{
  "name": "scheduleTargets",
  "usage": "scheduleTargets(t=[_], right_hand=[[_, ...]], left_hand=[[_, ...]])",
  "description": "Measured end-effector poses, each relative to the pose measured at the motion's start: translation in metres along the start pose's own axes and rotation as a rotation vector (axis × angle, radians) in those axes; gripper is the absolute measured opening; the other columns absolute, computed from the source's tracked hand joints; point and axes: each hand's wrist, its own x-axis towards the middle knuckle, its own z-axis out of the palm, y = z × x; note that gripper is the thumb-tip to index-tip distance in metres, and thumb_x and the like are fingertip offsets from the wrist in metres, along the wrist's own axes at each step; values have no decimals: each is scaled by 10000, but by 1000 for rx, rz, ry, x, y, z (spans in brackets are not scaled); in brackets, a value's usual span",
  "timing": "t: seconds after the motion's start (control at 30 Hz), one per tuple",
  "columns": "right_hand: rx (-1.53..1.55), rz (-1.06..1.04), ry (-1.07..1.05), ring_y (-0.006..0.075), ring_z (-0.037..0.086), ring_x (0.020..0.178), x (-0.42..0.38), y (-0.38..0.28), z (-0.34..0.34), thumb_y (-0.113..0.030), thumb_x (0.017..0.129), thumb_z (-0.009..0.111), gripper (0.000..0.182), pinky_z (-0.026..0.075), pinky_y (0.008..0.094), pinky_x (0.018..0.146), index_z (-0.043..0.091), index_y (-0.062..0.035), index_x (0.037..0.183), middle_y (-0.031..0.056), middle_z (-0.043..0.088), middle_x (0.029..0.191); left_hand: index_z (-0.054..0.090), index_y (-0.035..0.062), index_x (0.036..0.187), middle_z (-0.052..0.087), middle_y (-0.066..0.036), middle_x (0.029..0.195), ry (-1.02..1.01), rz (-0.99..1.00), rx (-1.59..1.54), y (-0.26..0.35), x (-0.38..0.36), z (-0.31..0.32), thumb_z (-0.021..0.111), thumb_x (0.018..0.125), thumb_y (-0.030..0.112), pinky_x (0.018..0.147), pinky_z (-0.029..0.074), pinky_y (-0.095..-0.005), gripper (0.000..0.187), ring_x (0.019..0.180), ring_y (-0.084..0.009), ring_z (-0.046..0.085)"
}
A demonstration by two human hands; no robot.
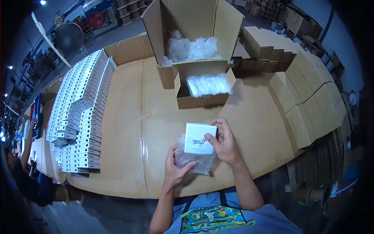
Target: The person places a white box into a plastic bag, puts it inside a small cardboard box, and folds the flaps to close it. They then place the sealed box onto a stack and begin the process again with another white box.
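Bare forearms, both hands ungloved, short-sleeved blue tee w/ green & yellow cartoon print on the chest

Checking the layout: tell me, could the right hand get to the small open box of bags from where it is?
Probably yes. The small open box sits straight ahead of the right hand with bare table between, but that hand is holding the white box.
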Motion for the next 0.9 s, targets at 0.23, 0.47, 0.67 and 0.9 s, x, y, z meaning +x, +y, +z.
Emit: scheduleTargets(t=[0.23, 0.47, 0.67, 0.9], right_hand=[[-126, 126, -74, 130, 634, 1003, -3, -3, -7, -127, 1058, 549, 281, 526, 272, 814, 430, -6, 1283, 149, 649, 1182], [331, 37, 40, 165, 640, 1073, -46, 34, -7, 94, 926, 643, 528, 551, 302, 930, 385, -13, 1374, 148, 601, 1171], [104, -34, 103, 116, 642, 956, -51, 41, -4, 45, 942, 676, 216, 537, 268, 873, 584, 21, 1136, 76, 642, 1076], [236, -221, -10, 215, 574, 1182, -39, 22, -11, 9, 985, 613, 81, 446, 348, 1035, 594, 9, 1063, 188, 610, 1316]], left_hand=[[557, -12, 1291, 681, -68, 1116, 151, -154, -107, -20, 7, -8, 618, 1041, 195, 876, 528, -273, 331, 1009, -115, 646], [480, 20, 1315, 703, -55, 1029, 264, -154, -284, -22, 11, 6, 583, 1064, 220, 712, 524, -215, 337, 863, -79, 664], [501, 69, 1219, 663, 10, 853, 293, -144, -352, -24, 12, 8, 576, 1068, 219, 575, 416, -184, 226, 677, -23, 550], [546, 45, 1161, 683, -115, 1119, 193, 100, -175, -15, 15, 2, 571, 1059, 135, 861, 499, -268, 138, 1001, -125, 624]])
